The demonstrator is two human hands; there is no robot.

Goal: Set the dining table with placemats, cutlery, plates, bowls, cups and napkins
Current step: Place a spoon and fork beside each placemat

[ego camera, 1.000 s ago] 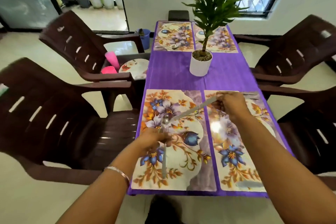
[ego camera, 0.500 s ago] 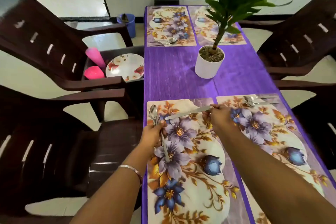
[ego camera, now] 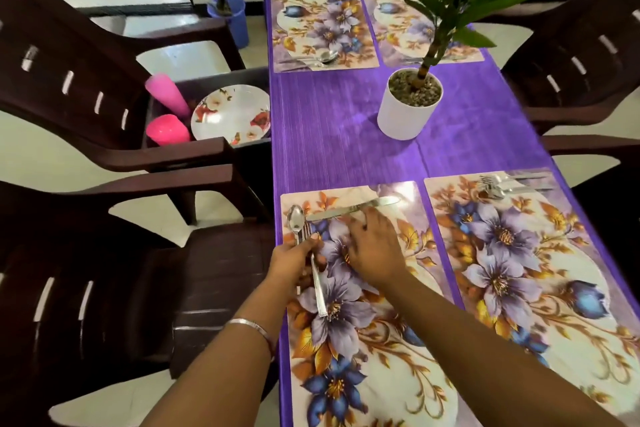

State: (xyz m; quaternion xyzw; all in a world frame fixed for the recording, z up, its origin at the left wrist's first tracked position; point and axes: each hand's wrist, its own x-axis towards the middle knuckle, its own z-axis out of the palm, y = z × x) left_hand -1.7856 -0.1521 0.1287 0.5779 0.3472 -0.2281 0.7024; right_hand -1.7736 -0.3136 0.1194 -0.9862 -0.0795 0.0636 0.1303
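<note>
My right hand (ego camera: 372, 250) had let go of the knife (ego camera: 353, 209), left lying across the near-left placemat (ego camera: 381, 340), fingers relaxed; my left hand (ego camera: 294, 258) gripped spoon (ego camera: 297, 220) and fork (ego camera: 316, 274).

Both arms come up from the bottom and reach forward. The left hand (ego camera: 294, 258) has its fingers curled around the thin handles of a spoon (ego camera: 296, 221) and a fork (ego camera: 316, 279), and the thumb presses on top of them. A shiny bangle (ego camera: 250, 326) sits on the left wrist. The right arm is bare and crosses over toward the left. The right hand (ego camera: 375, 250) is palm down, right beside the left hand. Its fingers are spread out and fairly straight, and the tips touch a knife (ego camera: 353, 210). It does not grip the knife.
</note>
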